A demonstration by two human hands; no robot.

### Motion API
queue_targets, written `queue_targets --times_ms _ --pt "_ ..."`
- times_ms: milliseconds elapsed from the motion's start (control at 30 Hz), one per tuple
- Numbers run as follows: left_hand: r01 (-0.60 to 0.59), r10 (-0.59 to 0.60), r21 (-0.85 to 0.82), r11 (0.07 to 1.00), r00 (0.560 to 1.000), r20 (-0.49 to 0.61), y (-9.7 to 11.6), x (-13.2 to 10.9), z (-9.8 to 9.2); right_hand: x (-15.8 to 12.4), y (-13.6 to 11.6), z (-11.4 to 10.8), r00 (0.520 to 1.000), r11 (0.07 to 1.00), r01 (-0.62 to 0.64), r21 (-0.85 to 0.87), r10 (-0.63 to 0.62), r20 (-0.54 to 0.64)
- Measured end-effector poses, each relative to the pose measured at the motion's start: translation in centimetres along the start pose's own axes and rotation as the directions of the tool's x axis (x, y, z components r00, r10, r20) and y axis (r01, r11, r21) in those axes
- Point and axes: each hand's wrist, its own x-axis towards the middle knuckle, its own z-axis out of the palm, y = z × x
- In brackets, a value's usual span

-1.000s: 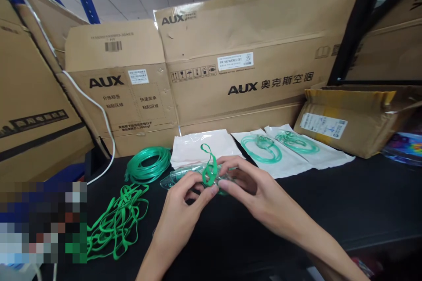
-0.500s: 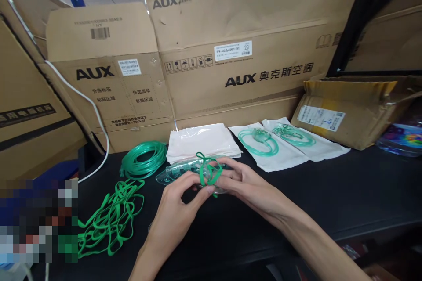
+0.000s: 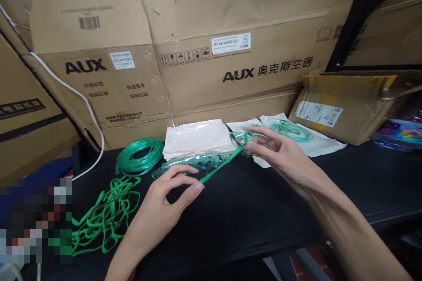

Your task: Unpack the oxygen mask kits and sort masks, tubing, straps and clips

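A green elastic strap [image 3: 221, 166] runs taut between my two hands over the black table. Its near end is pinched between thumb and finger of my left hand [image 3: 174, 189]. My right hand [image 3: 268, 147] grips a clear plastic mask [image 3: 236, 139], to which the strap's other end runs; fingers hide part of the mask. Behind my left hand lies a row of clear green-tinted masks [image 3: 198, 162]. To the left sit a coil of green tubing [image 3: 140, 156] and a tangled heap of green straps [image 3: 108, 217].
White pouches [image 3: 198, 137] are stacked at the back. Further right, another white pouch [image 3: 325, 145] bears a mask with coiled tubing [image 3: 292, 131]. Large cardboard boxes [image 3: 198, 90] wall off the rear. An open carton [image 3: 316, 107] and a plastic bottle [image 3: 400, 134] stand at right; a white cable [image 3: 89, 105] hangs left.
My hands have moved apart. The right hand carried the mask right and away from me, and the strap, looped and bunched before, is now stretched straight. The view has shifted slightly.
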Motion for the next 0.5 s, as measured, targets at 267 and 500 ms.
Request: queue_targets --times_ms 267,500 --pt "-0.087 0.106 0.127 0.988 0.983 -0.152 1.1 -0.3 2.0 -1.2 -0.5 2.6 0.965 0.999 0.001 -0.041 0.010 0.263" --pt "-0.224 0.238 0.113 0.968 0.961 -0.137 1.1 -0.3 2.6 -2.1 0.4 4.9 0.901 0.996 -0.030 0.089 -0.012 0.434"
